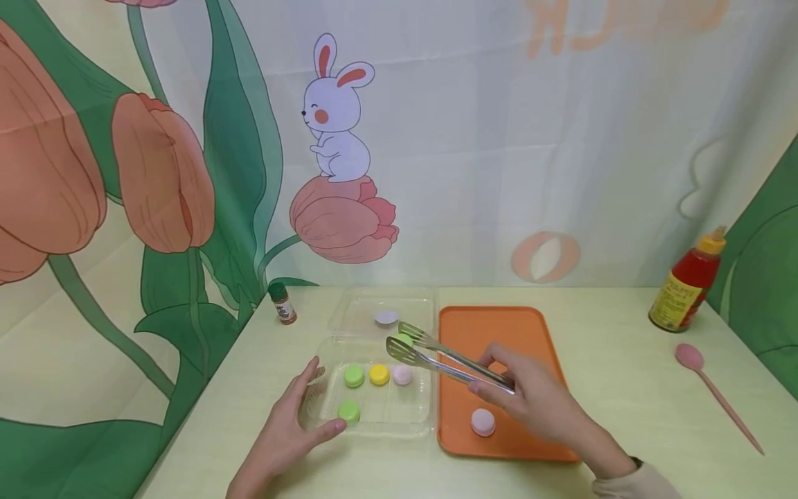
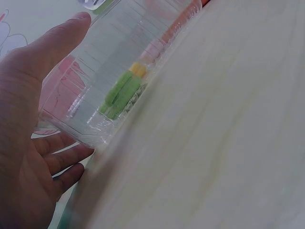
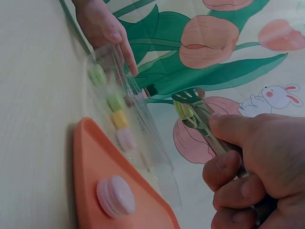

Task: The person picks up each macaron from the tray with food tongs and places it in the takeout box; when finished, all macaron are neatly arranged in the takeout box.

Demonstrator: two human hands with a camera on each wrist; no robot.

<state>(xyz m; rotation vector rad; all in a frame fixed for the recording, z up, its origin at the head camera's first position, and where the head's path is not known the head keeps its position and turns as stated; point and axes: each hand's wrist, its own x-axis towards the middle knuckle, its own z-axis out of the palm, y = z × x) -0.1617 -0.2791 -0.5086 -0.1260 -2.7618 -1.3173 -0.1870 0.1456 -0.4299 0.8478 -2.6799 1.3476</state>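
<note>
My right hand grips metal tongs above the boundary between the clear plastic box and the tray. Between the tong tips is a green macaron, partly hidden by the slotted ends. My left hand is at the left side of the clear box, thumb and fingers spread about its near corner; whether they touch it I cannot tell. Inside the box lie a yellow macaron, a pink one and two green ones, one of them nearer the front. A pink macaron sits on the orange tray.
The box's lid lies folded back behind it, with a small white oval on it. A green-capped spice bottle stands back left. At the right are a red sauce bottle and a pink spoon. A printed curtain hangs behind.
</note>
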